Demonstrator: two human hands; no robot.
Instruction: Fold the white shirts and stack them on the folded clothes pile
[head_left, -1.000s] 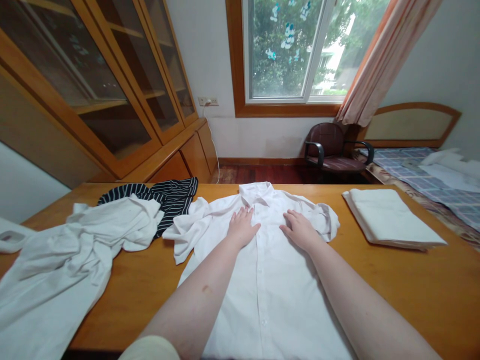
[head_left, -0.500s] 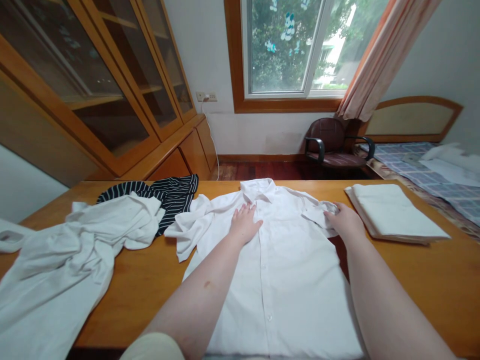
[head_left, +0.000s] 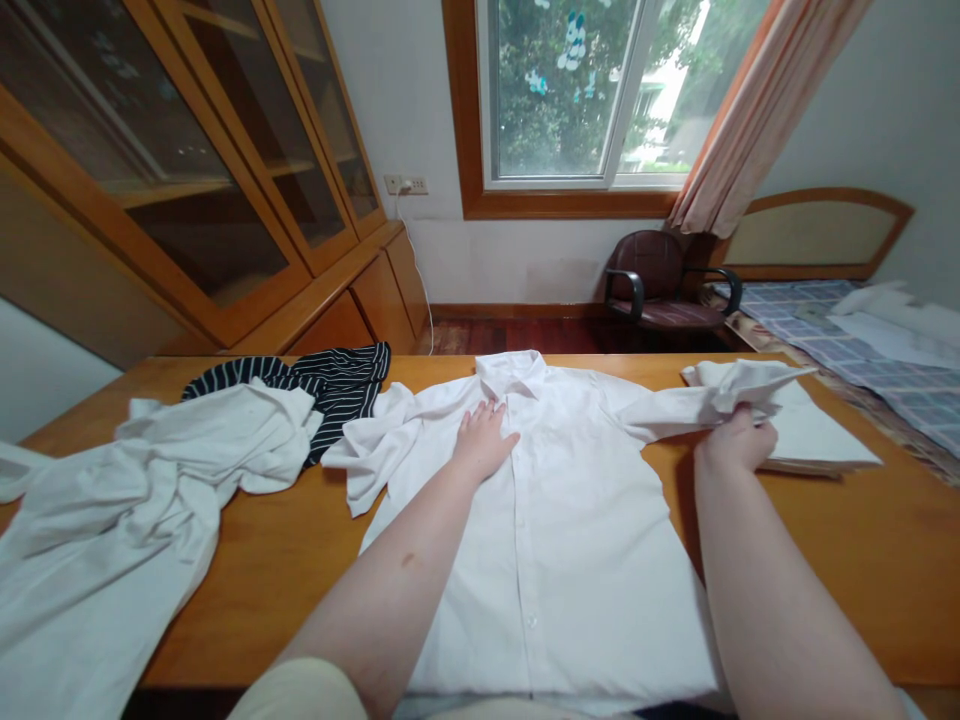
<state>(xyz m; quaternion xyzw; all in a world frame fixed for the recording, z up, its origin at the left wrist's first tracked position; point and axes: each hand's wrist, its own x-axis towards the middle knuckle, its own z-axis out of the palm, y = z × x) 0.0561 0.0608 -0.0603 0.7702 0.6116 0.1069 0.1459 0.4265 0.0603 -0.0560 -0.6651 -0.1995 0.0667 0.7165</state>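
A white button-up shirt (head_left: 577,540) lies front up on the wooden table, collar toward the far edge. My left hand (head_left: 484,440) rests flat on its chest beside the button strip, fingers stretched. On the right, my right hand (head_left: 739,440) is closed on the shirt's sleeve (head_left: 675,405), which is drawn out sideways; its cuff end flares above the hand and overlaps a folded white cloth stack (head_left: 817,430). The other sleeve (head_left: 379,440) lies crumpled on the left side.
A rumpled white garment (head_left: 172,480) covers the left of the table (head_left: 262,570), with a black-and-white striped garment (head_left: 349,385) behind it. Beyond stand a glass-door cabinet (head_left: 300,270), a brown armchair (head_left: 649,275) and a bed (head_left: 795,310) with a checked cover.
My right hand has moved right, pulling the bunched sleeve out straight toward the folded stack. My left hand stays flat on the shirt's chest. The view has shifted slightly.
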